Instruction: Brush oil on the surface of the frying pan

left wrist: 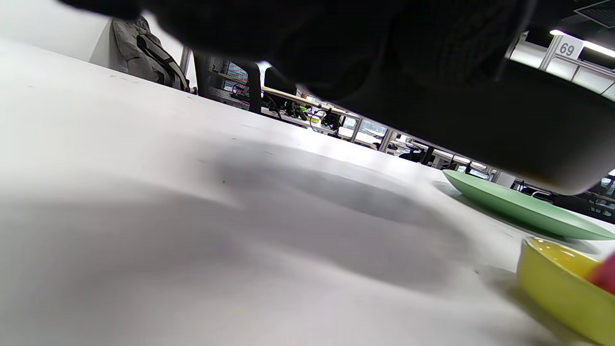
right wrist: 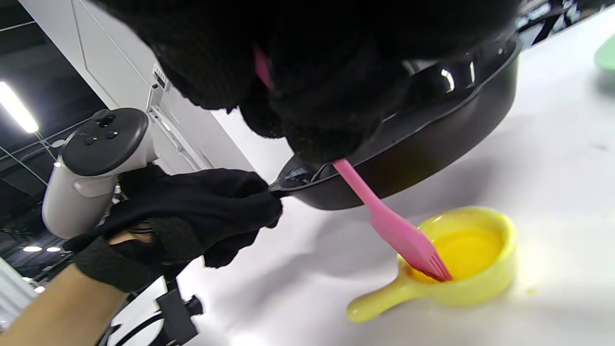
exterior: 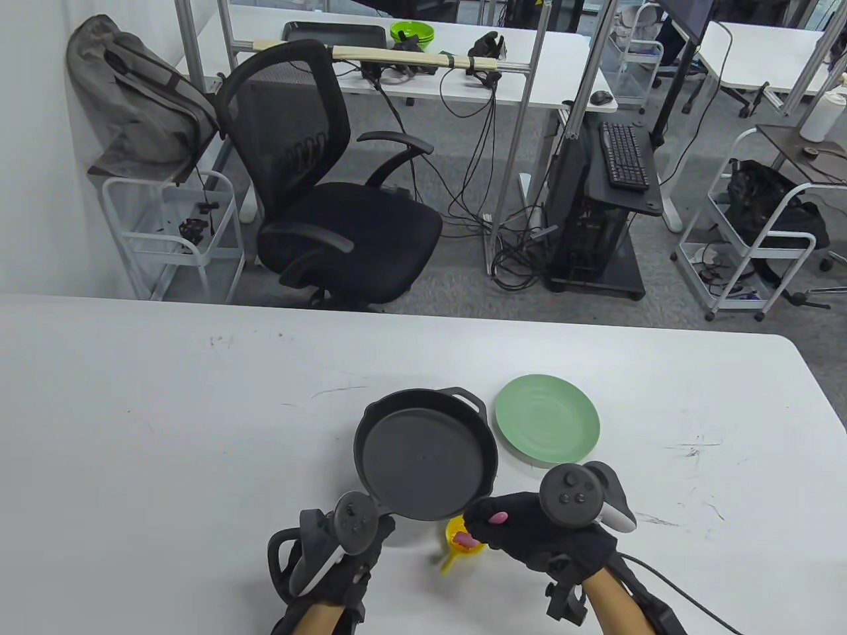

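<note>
Black pan: the cast-iron frying pan (exterior: 425,453) sits near the front edge of the white surface (exterior: 165,423), lifted clear of it in the left wrist view, with its shadow on the surface below.
Pan handle: it points toward the person; the left hand (exterior: 331,549) grips it, fingers (right wrist: 226,202) wrapped around its end.
Left tracker: grey and strapped to the back of that hand.
Right hand: the right hand (exterior: 536,529) holds the pink silicone brush (right wrist: 391,226), fingers (right wrist: 317,120) closed around its handle just over the pan's near rim.
Brush tip: the bristles dip into the yellow oil inside the small yellow bowl (right wrist: 461,269).
Oil bowl: it stands on the surface just in front of the pan, between the two hands, its short handle pointing toward the person.
Green plate: the green plate (exterior: 548,418) lies flat just right of the pan, apart from it.
Background: a black office chair (exterior: 324,178) stands beyond the far edge.
</note>
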`<action>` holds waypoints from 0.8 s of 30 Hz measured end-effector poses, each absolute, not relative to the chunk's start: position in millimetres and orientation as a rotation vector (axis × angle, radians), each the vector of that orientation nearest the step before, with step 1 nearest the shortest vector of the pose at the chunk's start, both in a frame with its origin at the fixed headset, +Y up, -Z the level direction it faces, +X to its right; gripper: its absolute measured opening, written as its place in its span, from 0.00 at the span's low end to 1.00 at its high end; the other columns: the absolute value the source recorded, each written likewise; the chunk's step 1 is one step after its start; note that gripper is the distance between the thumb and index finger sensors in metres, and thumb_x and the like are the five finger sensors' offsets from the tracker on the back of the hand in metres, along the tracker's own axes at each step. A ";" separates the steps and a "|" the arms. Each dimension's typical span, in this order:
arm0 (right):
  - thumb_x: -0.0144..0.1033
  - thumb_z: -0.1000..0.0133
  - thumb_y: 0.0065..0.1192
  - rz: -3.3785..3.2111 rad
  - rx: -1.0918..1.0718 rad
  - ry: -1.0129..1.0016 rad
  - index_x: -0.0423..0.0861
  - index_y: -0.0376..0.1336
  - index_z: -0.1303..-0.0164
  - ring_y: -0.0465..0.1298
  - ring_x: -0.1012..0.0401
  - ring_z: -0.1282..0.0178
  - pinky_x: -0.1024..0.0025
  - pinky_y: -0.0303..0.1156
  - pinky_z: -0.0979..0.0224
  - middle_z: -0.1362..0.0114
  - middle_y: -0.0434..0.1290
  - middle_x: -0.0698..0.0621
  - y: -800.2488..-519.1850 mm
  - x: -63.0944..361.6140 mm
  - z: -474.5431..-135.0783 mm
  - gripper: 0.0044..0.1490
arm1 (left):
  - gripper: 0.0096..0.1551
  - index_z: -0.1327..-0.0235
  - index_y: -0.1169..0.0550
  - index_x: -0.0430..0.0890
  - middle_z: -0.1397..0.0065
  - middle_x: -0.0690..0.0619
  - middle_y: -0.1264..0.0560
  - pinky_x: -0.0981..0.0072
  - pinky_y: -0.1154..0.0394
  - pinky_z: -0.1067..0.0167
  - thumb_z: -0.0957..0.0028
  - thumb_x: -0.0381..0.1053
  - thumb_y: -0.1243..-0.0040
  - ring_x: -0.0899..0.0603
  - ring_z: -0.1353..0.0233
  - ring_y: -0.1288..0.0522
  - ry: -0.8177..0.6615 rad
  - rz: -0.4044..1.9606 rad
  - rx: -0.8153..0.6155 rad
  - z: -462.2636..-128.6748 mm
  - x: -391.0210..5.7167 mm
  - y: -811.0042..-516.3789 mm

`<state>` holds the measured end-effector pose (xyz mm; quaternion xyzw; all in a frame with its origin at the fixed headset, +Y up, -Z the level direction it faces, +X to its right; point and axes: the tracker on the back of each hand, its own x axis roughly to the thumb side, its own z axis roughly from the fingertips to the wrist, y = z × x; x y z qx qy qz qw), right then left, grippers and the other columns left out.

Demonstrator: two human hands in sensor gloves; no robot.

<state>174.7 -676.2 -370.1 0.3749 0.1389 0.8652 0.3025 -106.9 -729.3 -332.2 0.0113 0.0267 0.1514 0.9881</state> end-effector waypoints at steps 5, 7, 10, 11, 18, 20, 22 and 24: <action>0.48 0.36 0.65 2.309 0.985 0.322 0.48 0.70 0.34 0.81 0.62 0.66 0.72 0.79 0.65 0.48 0.82 0.38 -675.0 175.8 -370.0 0.25 | 0.34 0.44 0.19 0.37 0.66 0.53 0.16 0.56 0.20 0.72 0.46 0.65 0.34 0.50 0.74 0.18 0.051 0.301 0.022 -332.1 -106.3 -729.3; 0.48 0.36 0.64 2.290 0.991 0.382 0.48 0.70 0.33 0.81 0.61 0.65 0.72 0.79 0.65 0.48 0.82 0.38 -675.0 176.4 -370.6 0.25 | 0.35 0.44 0.19 0.37 0.66 0.53 0.16 0.56 0.20 0.72 0.46 0.65 0.34 0.50 0.74 0.18 0.049 0.300 0.021 -332.1 -105.9 -729.4; 0.48 0.35 0.64 2.253 0.944 0.322 0.47 0.70 0.33 0.81 0.61 0.65 0.71 0.79 0.65 0.47 0.81 0.38 -665.9 188.3 -372.6 0.25 | 0.34 0.44 0.19 0.37 0.66 0.53 0.16 0.56 0.20 0.72 0.46 0.65 0.34 0.50 0.74 0.18 0.047 0.297 0.019 -331.9 -105.2 -729.6; 0.48 0.35 0.63 2.244 0.929 0.286 0.47 0.70 0.33 0.81 0.61 0.65 0.71 0.79 0.65 0.48 0.81 0.38 -661.3 194.2 -373.0 0.25 | 0.35 0.44 0.19 0.37 0.66 0.53 0.16 0.56 0.20 0.72 0.46 0.65 0.34 0.50 0.74 0.18 0.046 0.296 0.018 -331.9 -104.8 -729.7; 0.49 0.35 0.63 1.956 0.780 0.017 0.47 0.70 0.34 0.80 0.63 0.69 0.74 0.78 0.68 0.50 0.81 0.38 -635.2 236.9 -368.9 0.25 | 0.34 0.44 0.19 0.37 0.66 0.53 0.16 0.56 0.20 0.72 0.45 0.65 0.35 0.50 0.75 0.18 0.009 0.289 0.008 -329.5 -94.0 -729.2; 0.49 0.35 0.62 1.965 0.740 -0.067 0.48 0.70 0.34 0.80 0.63 0.68 0.75 0.78 0.68 0.49 0.81 0.39 -632.7 241.0 -367.4 0.25 | 0.34 0.44 0.19 0.37 0.66 0.53 0.16 0.56 0.20 0.72 0.45 0.65 0.35 0.50 0.75 0.18 -0.018 0.301 0.003 -328.2 -87.9 -728.7; 0.50 0.35 0.62 2.004 0.697 -0.149 0.49 0.70 0.33 0.80 0.64 0.68 0.75 0.78 0.68 0.48 0.81 0.39 -633.5 242.2 -367.2 0.25 | 0.34 0.44 0.19 0.37 0.66 0.54 0.16 0.57 0.20 0.72 0.45 0.65 0.35 0.50 0.75 0.18 -0.048 0.310 -0.002 -326.4 -80.9 -728.0; 0.49 0.35 0.62 2.055 0.657 -0.199 0.49 0.69 0.32 0.80 0.63 0.68 0.75 0.78 0.67 0.47 0.81 0.39 -636.5 241.3 -368.4 0.25 | 0.34 0.44 0.19 0.37 0.66 0.54 0.16 0.57 0.20 0.72 0.45 0.65 0.35 0.50 0.75 0.18 -0.084 0.317 0.000 -323.8 -72.2 -727.0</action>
